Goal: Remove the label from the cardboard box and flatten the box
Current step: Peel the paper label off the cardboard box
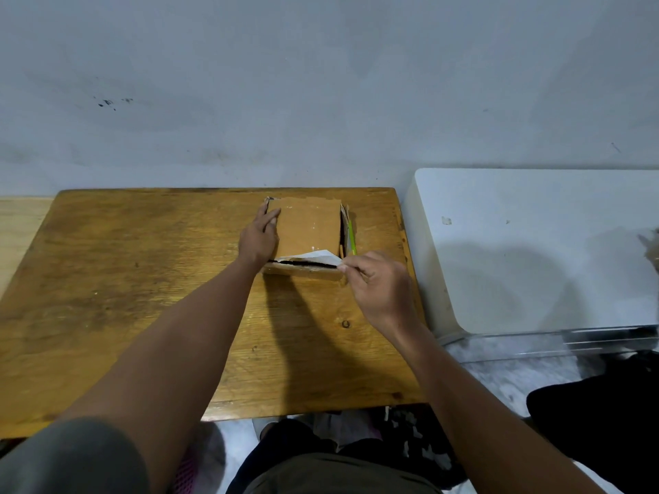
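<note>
A small brown cardboard box (308, 226) lies on the far middle of the wooden table (124, 279). My left hand (258, 237) presses flat on the box's left edge, fingers spread over its top. A white label (313, 257) is peeled up along the box's near edge. My right hand (378, 290) pinches the label's right end between thumb and fingers, just off the box's near right corner. A green stick-like object (352, 237) lies along the right side of the box.
A white table or panel (535, 251) stands to the right of the wooden table, with a narrow gap between. A grey wall runs behind. Dark clothing and scraps lie on the floor below the table's near edge.
</note>
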